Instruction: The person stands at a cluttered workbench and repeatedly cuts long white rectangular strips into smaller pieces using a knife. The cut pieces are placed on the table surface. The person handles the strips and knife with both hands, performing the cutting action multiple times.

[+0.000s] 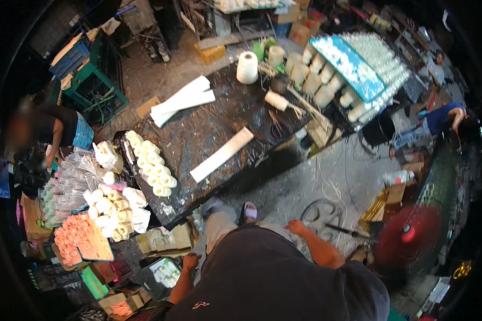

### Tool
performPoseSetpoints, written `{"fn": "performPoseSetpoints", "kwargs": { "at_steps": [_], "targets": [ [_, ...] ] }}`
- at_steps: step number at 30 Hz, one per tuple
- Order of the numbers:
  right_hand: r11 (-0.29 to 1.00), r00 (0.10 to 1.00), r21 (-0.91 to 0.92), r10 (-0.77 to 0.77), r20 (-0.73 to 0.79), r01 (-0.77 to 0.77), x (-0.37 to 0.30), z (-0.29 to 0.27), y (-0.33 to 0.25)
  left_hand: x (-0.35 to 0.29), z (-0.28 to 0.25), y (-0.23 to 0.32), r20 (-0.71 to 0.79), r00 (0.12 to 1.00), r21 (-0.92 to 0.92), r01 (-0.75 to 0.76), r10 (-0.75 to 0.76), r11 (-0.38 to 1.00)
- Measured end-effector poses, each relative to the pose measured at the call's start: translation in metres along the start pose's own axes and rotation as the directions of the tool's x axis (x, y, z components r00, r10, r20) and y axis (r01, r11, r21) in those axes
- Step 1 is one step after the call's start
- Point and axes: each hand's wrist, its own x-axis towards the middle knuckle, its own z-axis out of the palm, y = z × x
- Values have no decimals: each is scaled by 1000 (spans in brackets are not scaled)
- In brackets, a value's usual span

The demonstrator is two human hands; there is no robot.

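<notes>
My left hand [191, 261] hangs low beside my body, its fingers loosely apart and nothing seen in it. It is nearest to a cardboard box [168, 239] by the table's near left corner. On the other side, my right hand [294, 227] hangs free over the floor with its fingers apart and holds nothing. Ahead of me stands a dark-covered table [187, 150]. One long white strip [222, 154] lies across its middle, and a stack of similar strips [183, 100] lies farther back. Rows of pale-yellow rolled pieces [151, 165] sit at its left edge.
A big thread cone [247, 68], scissors [277, 127] and a blue tray [353, 69] of white pieces stand at the far side. Orange rolls [80, 238] are at left. A red-centred fan [408, 234] is at right. Other people [445, 119] work at both sides.
</notes>
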Motion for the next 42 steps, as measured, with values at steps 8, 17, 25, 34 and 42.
{"fn": "performPoseSetpoints", "kwargs": {
  "at_steps": [8,17,25,34,42],
  "targets": [
    [971,997,-230,44,-61,-57,8,-64,-7,17,-5,29,-149,988,-271,-16,-25,962],
    [936,970,-319,-201,-136,150,41,-142,-167,43,-42,-5,-141,969,-572,86,-201,816],
    [904,831,-110,-424,-361,413,29,-210,-324,27,-29,-42,-65,937,-593,241,-344,768],
    [801,765,-278,-594,-250,530,65,-298,-426,38,-7,18,-64,900,-711,262,-431,652],
    [686,611,-460,-721,-327,564,173,-372,-514,28,26,85,-150,834,-627,335,-531,703]
  ]
}}
